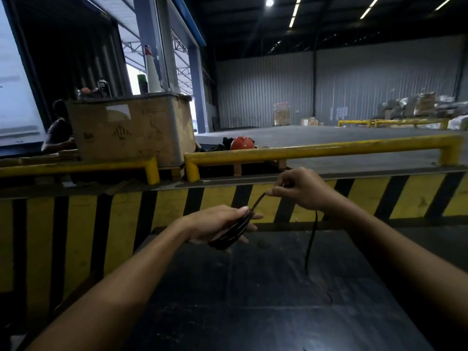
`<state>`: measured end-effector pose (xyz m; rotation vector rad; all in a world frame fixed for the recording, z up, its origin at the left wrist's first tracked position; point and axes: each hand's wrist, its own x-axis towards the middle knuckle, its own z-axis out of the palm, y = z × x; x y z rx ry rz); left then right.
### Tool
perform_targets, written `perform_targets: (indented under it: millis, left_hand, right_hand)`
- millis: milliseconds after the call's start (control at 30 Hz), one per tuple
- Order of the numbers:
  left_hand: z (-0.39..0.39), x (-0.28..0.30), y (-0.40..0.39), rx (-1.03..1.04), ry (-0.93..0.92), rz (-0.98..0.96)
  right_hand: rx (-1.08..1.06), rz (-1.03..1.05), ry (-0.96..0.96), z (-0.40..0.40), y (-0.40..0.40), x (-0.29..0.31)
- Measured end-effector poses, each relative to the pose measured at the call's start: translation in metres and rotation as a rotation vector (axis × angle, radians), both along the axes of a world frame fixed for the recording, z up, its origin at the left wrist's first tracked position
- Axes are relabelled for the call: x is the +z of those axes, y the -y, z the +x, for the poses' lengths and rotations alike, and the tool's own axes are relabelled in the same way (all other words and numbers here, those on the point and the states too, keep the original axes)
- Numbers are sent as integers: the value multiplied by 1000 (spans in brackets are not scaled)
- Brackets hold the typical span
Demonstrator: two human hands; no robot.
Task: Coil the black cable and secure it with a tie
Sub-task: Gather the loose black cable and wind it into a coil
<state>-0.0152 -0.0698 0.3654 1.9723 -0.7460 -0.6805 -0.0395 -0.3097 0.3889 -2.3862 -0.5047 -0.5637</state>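
Note:
A bundle of black cable loops [229,235] lies across the palm of my left hand [217,224], whose fingers curl around it above the dark table [253,287]. From the bundle's top a strand runs up and to the right into my right hand [298,190], which pinches it between thumb and fingers. The loose end of the cable [311,239] hangs down from under my right wrist and reaches the table surface. No tie can be made out.
A yellow-and-black striped dock wall [164,211] stands just beyond the table, topped by yellow guard rails [316,149]. Behind them are a cardboard crate [129,130], an orange hard hat [241,143] and a seated person [58,127] at far left.

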Motion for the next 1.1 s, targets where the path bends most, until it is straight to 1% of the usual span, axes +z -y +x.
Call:
perform_targets:
  millis: [67, 100, 133, 167, 200, 267, 333, 400, 467, 533, 567, 600, 633, 667, 700, 733, 767, 800, 833, 900, 967, 1033, 1100]
  left_hand:
    - [-6, 1, 4, -139, -321, -261]
    - [-10, 5, 7, -209, -435, -400]
    - [-13, 9, 11, -263, -489, -533]
    - [-16, 15, 17, -285, -493, -663]
    - [-18, 22, 23, -260, -462, -783]
    - [-17, 37, 34, -89, -371, -989]
    - [-11, 47, 36, 133, -276, -1090]
    - [1, 45, 28, 311, -142, -1034]
    - [10, 33, 18, 470, 29, -871]
    - [17, 22, 5, 614, 283, -620]
    - [18, 20, -2, 646, 421, -439]
    - [19, 19, -9, 638, 529, -230]
    - [19, 19, -14, 593, 580, -23]
    - [19, 18, -15, 522, 576, 166]
    - [15, 15, -14, 435, 536, 333]
    - [9, 11, -10, 335, 468, 454]
    - [0, 6, -3, 235, 372, 500]
    - [-9, 2, 4, 135, 256, 471]
    - [-18, -2, 10, 35, 139, 391]
    - [-32, -2, 19, -141, -82, 158]
    - [-41, 7, 26, -259, -300, -100]
    - [-41, 21, 32, -309, -394, -352]
    - [-37, 34, 39, -290, -394, -587]
  right_hand:
    - [27, 119, 9, 5, 1, -15]
    - [48, 189, -10, 6, -2, -26]
    - [65, 255, -42, 7, -6, -41]
    - [76, 312, -84, 6, -13, -57]
    - [78, 351, -133, 4, -20, -75]
    - [87, 348, -248, -4, -36, -114]
    - [121, 228, -312, -16, -46, -144]
    - [130, 105, -303, -24, -44, -155]
    - [101, 33, -308, -25, -28, -142]
    - [83, -59, -318, -25, -8, -119]
    - [78, -114, -304, -26, 0, -106]
    - [74, -157, -279, -28, 8, -92]
    - [68, -182, -246, -29, 15, -78]
    - [59, -192, -200, -30, 21, -63]
    - [47, -188, -138, -31, 26, -49]
    - [30, -168, -69, -32, 29, -36]
    - [10, -124, -6, -32, 32, -26]
    - [-7, -61, 45, -31, 34, -18]
    - [-20, -2, 86, -29, 36, -14]
    - [-52, 58, 123, -24, 37, -14]
    - [-63, 135, 81, -22, 33, -28]
    - [-31, 282, -38, -25, 21, -53]
    - [14, 338, -205, -34, -1, -86]
